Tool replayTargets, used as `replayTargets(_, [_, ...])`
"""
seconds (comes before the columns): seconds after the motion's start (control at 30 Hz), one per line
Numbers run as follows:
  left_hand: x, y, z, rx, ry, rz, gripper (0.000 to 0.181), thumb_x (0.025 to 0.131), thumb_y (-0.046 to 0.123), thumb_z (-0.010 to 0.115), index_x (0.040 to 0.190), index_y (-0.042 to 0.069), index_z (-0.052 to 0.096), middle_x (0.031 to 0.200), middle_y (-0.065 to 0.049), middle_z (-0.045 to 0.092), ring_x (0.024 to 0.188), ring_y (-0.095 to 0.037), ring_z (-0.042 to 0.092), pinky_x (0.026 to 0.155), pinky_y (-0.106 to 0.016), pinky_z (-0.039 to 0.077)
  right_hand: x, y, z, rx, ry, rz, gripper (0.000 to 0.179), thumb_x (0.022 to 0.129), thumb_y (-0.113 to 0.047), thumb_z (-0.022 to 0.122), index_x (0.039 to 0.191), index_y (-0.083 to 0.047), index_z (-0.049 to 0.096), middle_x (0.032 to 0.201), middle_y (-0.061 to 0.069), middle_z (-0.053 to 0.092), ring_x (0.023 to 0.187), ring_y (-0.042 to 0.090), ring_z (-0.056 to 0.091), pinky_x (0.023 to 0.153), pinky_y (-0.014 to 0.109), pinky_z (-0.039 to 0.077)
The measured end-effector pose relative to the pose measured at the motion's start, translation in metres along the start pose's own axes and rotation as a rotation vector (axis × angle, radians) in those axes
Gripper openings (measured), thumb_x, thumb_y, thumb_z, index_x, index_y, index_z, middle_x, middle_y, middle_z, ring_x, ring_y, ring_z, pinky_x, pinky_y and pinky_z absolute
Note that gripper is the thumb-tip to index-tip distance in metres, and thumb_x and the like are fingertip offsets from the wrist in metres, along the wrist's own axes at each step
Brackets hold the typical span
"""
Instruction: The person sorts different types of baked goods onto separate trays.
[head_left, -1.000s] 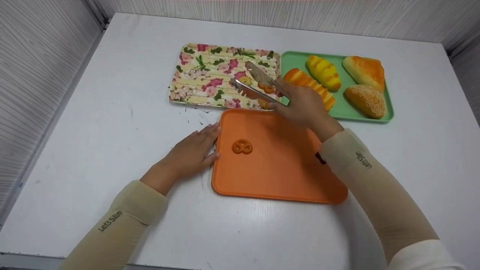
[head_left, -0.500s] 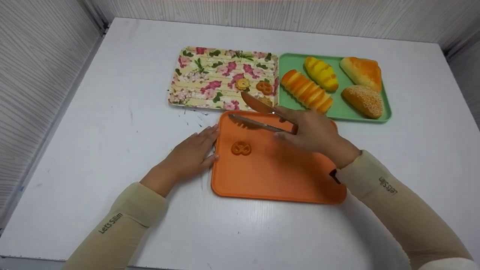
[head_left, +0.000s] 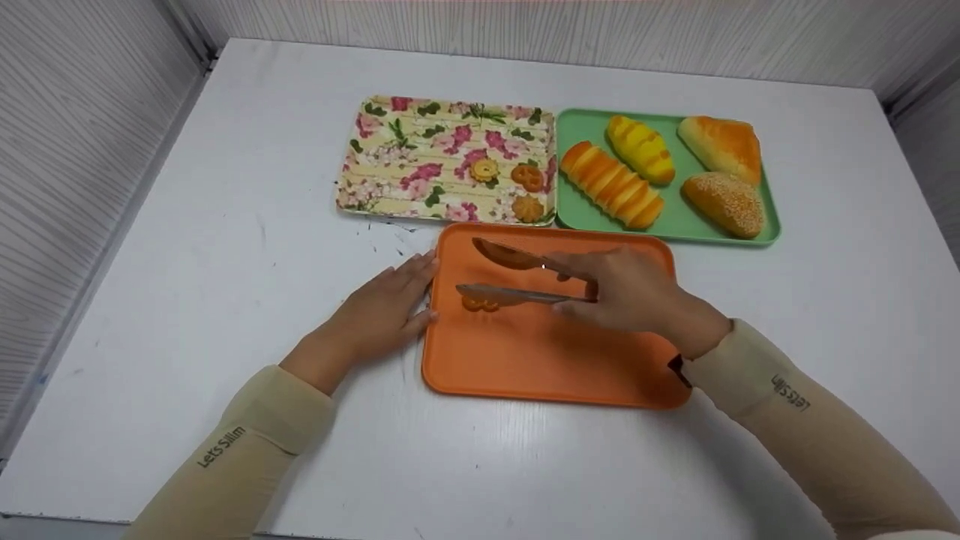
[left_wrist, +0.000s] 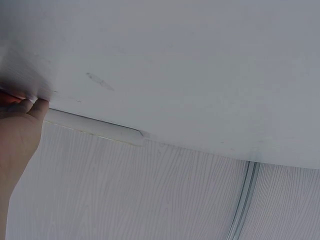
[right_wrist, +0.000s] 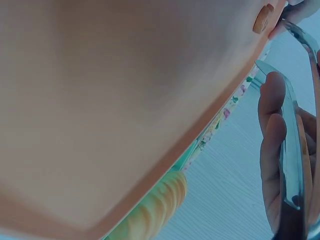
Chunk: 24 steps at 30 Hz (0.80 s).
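Observation:
My right hand (head_left: 634, 292) grips a pair of metal tongs (head_left: 517, 296) over the orange tray (head_left: 555, 367). The tongs' two arms stand apart. Their nearer tip overlaps a small brown pretzel-shaped biscuit (head_left: 480, 304) on the tray's left part. In the right wrist view the tongs (right_wrist: 291, 155) lie between curled fingers (right_wrist: 272, 130), and the biscuit (right_wrist: 263, 20) shows beyond the tips. My left hand (head_left: 379, 307) lies flat beside the orange tray, straight fingertips touching its left edge. The left wrist view shows only part of this hand (left_wrist: 20, 135).
Behind stands a floral tray (head_left: 390, 180) bearing a round biscuit (head_left: 484, 170), a pretzel biscuit (head_left: 527, 177) and a flower-shaped biscuit (head_left: 528, 208). Right of it, a green tray (head_left: 682, 225) holds a sliced-looking loaf (head_left: 611, 184), a yellow bread (head_left: 641, 148) and other breads. Panelled walls border the white table (head_left: 187, 225).
My right hand has brought the tongs from above the floral tray toward me, down over the orange tray to the pretzel biscuit. The left hand has stayed at the tray's edge.

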<state>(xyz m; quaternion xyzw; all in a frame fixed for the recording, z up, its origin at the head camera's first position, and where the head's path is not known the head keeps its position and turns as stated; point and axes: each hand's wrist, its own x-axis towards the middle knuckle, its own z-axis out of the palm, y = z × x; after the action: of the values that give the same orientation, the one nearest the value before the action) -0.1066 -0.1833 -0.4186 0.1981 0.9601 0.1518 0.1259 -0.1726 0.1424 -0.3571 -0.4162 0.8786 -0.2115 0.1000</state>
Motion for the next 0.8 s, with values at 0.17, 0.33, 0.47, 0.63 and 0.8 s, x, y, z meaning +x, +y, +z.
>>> replayTargets(0.17, [-0.0007, 0.0000, -0.0001, -0.003, 0.000, 0.001, 0.072, 0.100, 0.047, 0.038, 0.154, 0.010, 0.008, 0.159, -0.003, 0.010, 0.144, -0.017, 0.007, 0.115, -0.041, 0.012, -0.0014, -0.0022, 0.0051, -0.007, -0.028, -0.005, 0.057, 0.086, -0.037, 0.070, 0.137, -0.017, 0.054, 0.101, 0.003, 0.070, 0.053, 0.005, 0.052, 0.052, 0.029, 0.045])
replayTargets(0.33, [-0.0024, 0.0011, -0.0011, -0.003, 0.007, 0.009, 0.071, 0.101, 0.045, 0.039, 0.154, 0.009, 0.009, 0.159, -0.006, 0.011, 0.144, -0.019, 0.008, 0.115, -0.042, 0.012, -0.0015, -0.0032, 0.0079, -0.024, -0.041, -0.005, 0.058, 0.086, -0.036, 0.071, 0.138, -0.019, 0.053, 0.098, 0.001, 0.071, 0.052, 0.005, 0.049, 0.051, 0.029, 0.041])
replayTargets(0.47, [-0.0028, 0.0009, -0.0009, -0.003, 0.011, 0.011, 0.071, 0.101, 0.045, 0.039, 0.154, 0.009, 0.009, 0.158, -0.006, 0.011, 0.144, -0.019, 0.008, 0.115, -0.042, 0.012, -0.0006, -0.0038, 0.0086, -0.040, -0.046, -0.011, 0.056, 0.086, -0.036, 0.070, 0.138, -0.020, 0.053, 0.097, 0.000, 0.071, 0.051, 0.007, 0.048, 0.050, 0.029, 0.040])
replayTargets(0.63, [-0.0026, 0.0002, -0.0006, -0.007, 0.013, 0.019, 0.071, 0.101, 0.045, 0.038, 0.154, 0.008, 0.008, 0.158, -0.007, 0.011, 0.144, -0.020, 0.007, 0.115, -0.042, 0.012, -0.0001, -0.0057, 0.0082, -0.063, -0.032, -0.036, 0.054, 0.086, -0.034, 0.071, 0.136, -0.018, 0.056, 0.096, 0.000, 0.071, 0.054, 0.009, 0.050, 0.050, 0.030, 0.040])
replayTargets(0.8, [-0.0030, 0.0006, -0.0016, -0.010, 0.013, 0.023, 0.070, 0.101, 0.045, 0.038, 0.154, 0.008, 0.009, 0.158, -0.007, 0.011, 0.144, -0.020, 0.008, 0.115, -0.042, 0.011, 0.0006, -0.0074, 0.0080, -0.092, -0.017, -0.057, 0.054, 0.086, -0.032, 0.072, 0.135, -0.015, 0.057, 0.095, 0.001, 0.072, 0.055, 0.012, 0.054, 0.050, 0.030, 0.041])
